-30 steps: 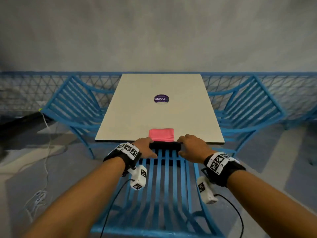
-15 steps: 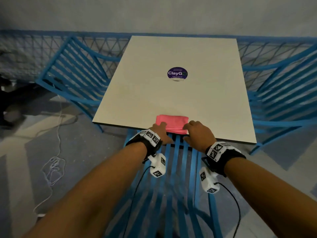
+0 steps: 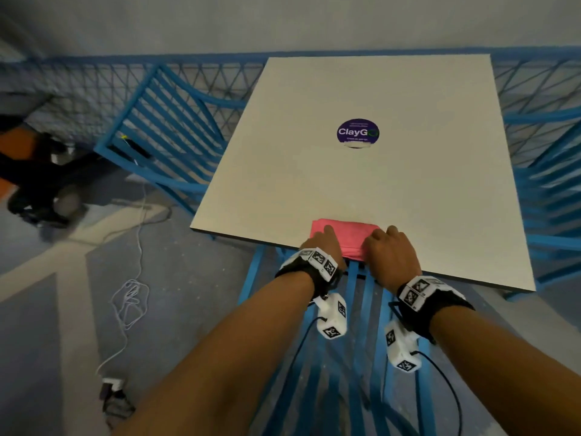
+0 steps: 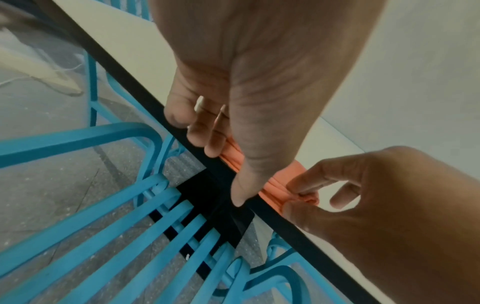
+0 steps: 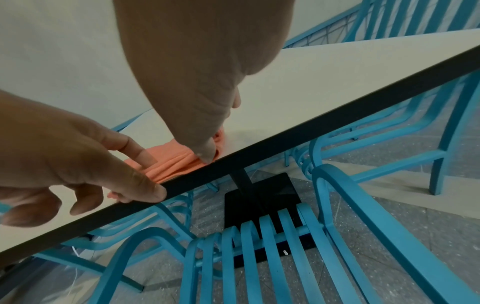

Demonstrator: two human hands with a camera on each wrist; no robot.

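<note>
A folded pink cloth point(image 3: 349, 237) lies at the near edge of the white table point(image 3: 377, 184). My left hand point(image 3: 325, 242) is on the cloth's left end, with the thumb down at the table's black edge and the fingers curled onto the folds point(image 4: 207, 144). My right hand point(image 3: 388, 247) is on the right end. In the left wrist view its thumb and forefinger pinch the cloth's point(image 4: 283, 185) near corner. In the right wrist view the cloth point(image 5: 176, 162) shows bunched between both hands.
A purple round sticker point(image 3: 357, 132) marks the table's middle. A blue slatted chair point(image 3: 355, 309) stands pushed in below my arms, and others stand at the left point(image 3: 169, 127) and right point(image 3: 553, 184). A white cable point(image 3: 129, 297) and dark blurred things point(image 3: 37, 184) lie on the floor.
Both hands have moved forward from the chair back's top rail onto the pink cloth and taken hold of its ends. The head view has come closer and tilted down.
</note>
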